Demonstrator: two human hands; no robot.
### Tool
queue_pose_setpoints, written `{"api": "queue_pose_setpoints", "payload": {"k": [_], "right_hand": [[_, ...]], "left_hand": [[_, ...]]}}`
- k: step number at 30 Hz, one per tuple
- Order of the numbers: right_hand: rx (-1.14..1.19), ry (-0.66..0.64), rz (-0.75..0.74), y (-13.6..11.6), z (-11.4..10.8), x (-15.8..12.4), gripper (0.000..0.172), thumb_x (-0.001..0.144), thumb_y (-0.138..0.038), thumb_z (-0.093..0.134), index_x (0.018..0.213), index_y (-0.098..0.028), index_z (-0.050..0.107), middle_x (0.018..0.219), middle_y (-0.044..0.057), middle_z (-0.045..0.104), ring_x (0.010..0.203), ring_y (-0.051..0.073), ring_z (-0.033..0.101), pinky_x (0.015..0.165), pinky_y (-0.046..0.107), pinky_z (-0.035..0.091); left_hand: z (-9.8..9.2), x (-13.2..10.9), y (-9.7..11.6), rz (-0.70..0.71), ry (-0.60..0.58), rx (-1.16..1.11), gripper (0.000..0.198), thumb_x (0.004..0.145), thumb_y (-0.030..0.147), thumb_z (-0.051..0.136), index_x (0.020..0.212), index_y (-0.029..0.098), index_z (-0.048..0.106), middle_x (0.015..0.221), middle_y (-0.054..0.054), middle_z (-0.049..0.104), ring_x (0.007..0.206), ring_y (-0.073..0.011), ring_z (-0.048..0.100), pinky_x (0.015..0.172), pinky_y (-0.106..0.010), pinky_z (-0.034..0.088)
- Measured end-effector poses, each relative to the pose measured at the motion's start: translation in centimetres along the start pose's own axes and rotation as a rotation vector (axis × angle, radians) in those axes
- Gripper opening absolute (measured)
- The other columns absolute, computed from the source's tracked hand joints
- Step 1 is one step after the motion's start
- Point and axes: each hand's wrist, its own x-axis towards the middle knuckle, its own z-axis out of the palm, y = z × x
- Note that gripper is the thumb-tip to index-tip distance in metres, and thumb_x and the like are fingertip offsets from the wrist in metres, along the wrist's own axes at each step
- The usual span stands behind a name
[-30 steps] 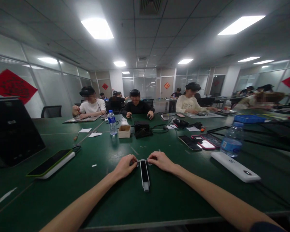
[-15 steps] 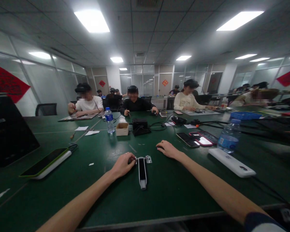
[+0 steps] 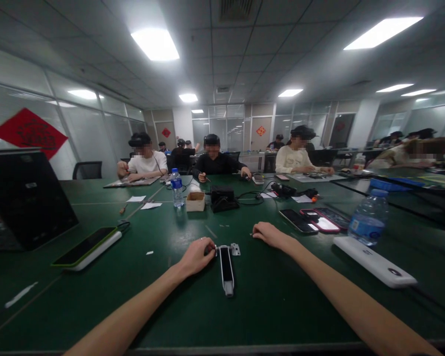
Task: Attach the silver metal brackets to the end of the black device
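Green-topped workbench [image 3: 96, 304], shared workroom: black-and-white slim device [image 3: 226, 272] lying lengthwise near the front edge; left hand [image 3: 197, 256] clenching its end beside a small metal bracket [image 3: 235, 249], seemingly steadying it; right hand [image 3: 270, 236] resting open, released, nearby.

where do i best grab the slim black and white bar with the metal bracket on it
Probably by the long edges near its lower white end, coming from your side of the table. The slim black-and-white bar lies narrow and pointing towards you, while the metal bracket juts out at the far end, beside the left hand.
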Motion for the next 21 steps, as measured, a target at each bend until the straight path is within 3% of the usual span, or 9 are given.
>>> {"api": "queue_pose_setpoints", "payload": {"k": [7, 16, 21], "right_hand": [[-0.011, 0.004, 0.023, 0.0, -0.9, -0.8, 0.013, 0.086, -0.019, 0.054, 0.089, -0.015, 0.066, 0.095, 0.010, 0.064, 0.086, 0.021, 0.059, 0.076, 0.030, 0.044], [0.345, 0.121, -0.155, -8.1, 1.0, -2.3, 0.017, 0.081, -0.024, 0.057, 0.092, -0.014, 0.065, 0.084, 0.004, 0.064, 0.069, 0.013, 0.057, 0.063, 0.025, 0.046], [0.366, 0.197, -0.132, -9.6, 2.5, -2.4, 0.017, 0.084, -0.027, 0.056, 0.091, -0.015, 0.066, 0.087, 0.004, 0.064, 0.073, 0.014, 0.057, 0.067, 0.026, 0.047]], "left_hand": [[-0.4, -0.1, 0.5, -0.029, -0.024, -0.025, 0.014, 0.085, 0.024, 0.053, 0.090, 0.016, 0.064, 0.085, -0.004, 0.064, 0.076, -0.0171, 0.058, 0.067, -0.027, 0.045], [0.1, -0.1, 0.0, 0.002, 0.011, -0.002, 0.012, 0.082, 0.022, 0.053, 0.086, 0.017, 0.063, 0.080, -0.003, 0.064, 0.071, -0.0166, 0.057, 0.066, -0.027, 0.044], [0.3, 0.0, -0.2, 0.014, 0.023, 0.017, 0.011, 0.082, 0.022, 0.053, 0.085, 0.017, 0.062, 0.079, -0.003, 0.063, 0.071, -0.0162, 0.057, 0.066, -0.027, 0.043]]}}
